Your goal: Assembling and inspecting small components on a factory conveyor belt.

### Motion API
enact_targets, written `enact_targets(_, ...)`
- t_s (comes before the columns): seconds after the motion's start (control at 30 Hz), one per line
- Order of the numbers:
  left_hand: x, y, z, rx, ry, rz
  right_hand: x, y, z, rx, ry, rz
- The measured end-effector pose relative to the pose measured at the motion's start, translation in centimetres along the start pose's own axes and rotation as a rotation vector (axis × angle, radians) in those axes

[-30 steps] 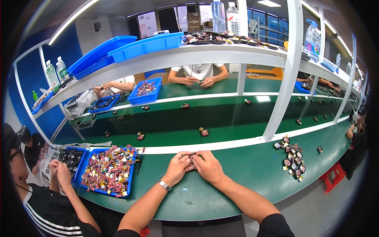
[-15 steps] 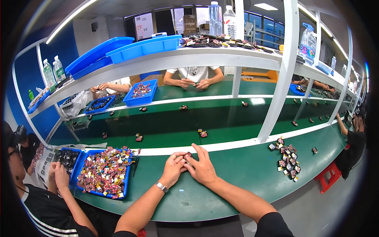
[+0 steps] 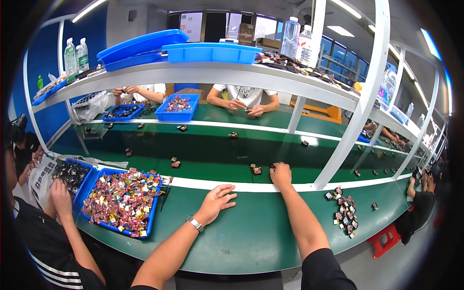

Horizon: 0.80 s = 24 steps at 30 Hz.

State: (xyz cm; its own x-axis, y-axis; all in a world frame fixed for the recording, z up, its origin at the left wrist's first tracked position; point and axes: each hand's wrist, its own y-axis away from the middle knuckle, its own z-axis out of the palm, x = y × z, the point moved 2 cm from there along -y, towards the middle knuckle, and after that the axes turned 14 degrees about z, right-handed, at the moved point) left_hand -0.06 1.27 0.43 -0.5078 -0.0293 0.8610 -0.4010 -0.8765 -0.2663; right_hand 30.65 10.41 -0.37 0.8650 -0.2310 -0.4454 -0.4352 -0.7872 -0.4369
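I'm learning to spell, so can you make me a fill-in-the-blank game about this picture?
The silver metal-banded watch is on the camera wearer's ____ arm.

The camera wearer's bare ____ hand reaches beyond the long, flat white strip.

Small pinkish parts heap up in a rectangular plastic tray coloured ____.

Missing words: left; right; blue.

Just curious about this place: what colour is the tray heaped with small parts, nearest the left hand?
The tray is bright blue, seen best in the head view.

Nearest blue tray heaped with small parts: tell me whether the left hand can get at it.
Likely yes: the left hand looks empty, and only green tabletop and a thin dark rod seem to lie between it and the blue tray.
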Motion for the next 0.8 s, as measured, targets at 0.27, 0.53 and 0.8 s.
enact_targets(0.27,0.0,0.0,-0.2,-0.003,-0.047,0.022,-6.4,3.9,0.7,0.001,0.023,0.111)
enact_targets(0.53,0.7,0.2,-1.9,0.050,-0.128,-0.083,-9.7,12.1,-6.9,-0.608,-0.639,-0.410)
enact_targets(0.8,1.2,0.5,0.5,-0.119,-0.046,-0.168,-9.6,14.0,-8.9,-0.457,-0.565,-0.554)
